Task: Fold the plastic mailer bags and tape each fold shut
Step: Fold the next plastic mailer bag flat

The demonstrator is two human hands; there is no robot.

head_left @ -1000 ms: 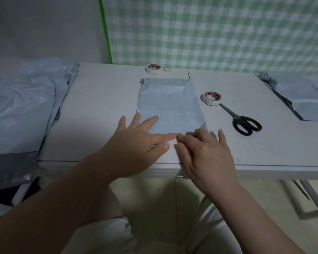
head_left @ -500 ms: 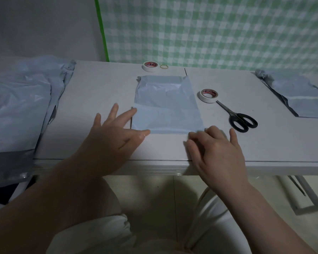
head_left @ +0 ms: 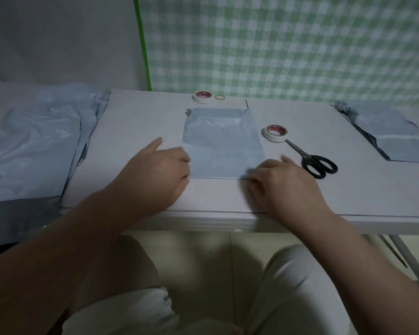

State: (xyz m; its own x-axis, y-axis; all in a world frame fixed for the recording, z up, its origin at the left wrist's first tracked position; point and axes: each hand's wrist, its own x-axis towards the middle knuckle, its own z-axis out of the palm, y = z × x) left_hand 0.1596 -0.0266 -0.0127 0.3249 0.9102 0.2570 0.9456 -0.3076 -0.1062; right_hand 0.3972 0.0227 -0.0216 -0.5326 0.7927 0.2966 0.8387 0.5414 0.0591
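Observation:
A light grey plastic mailer bag (head_left: 223, 146) lies flat on the white table (head_left: 136, 117), its near part doubled over into a fold. My left hand (head_left: 160, 170) is at the bag's near left corner with fingers curled onto its edge and thumb pointing away. At the near right corner my right hand (head_left: 283, 184) pinches the bag with curled fingers. A white tape roll (head_left: 275, 133) lies just right of the bag. A second tape roll (head_left: 203, 96) is behind the bag.
Black scissors (head_left: 317, 163) lie right of my right hand, beside the near tape roll. A rubber band (head_left: 220, 97) sits by the far roll. A heap of mailer bags (head_left: 29, 146) covers the left side. More bags (head_left: 397, 139) lie at the right edge.
Both hands slid apart along the near fold, from the middle out to the bag's left and right corners. Their fingers went from flat to curled.

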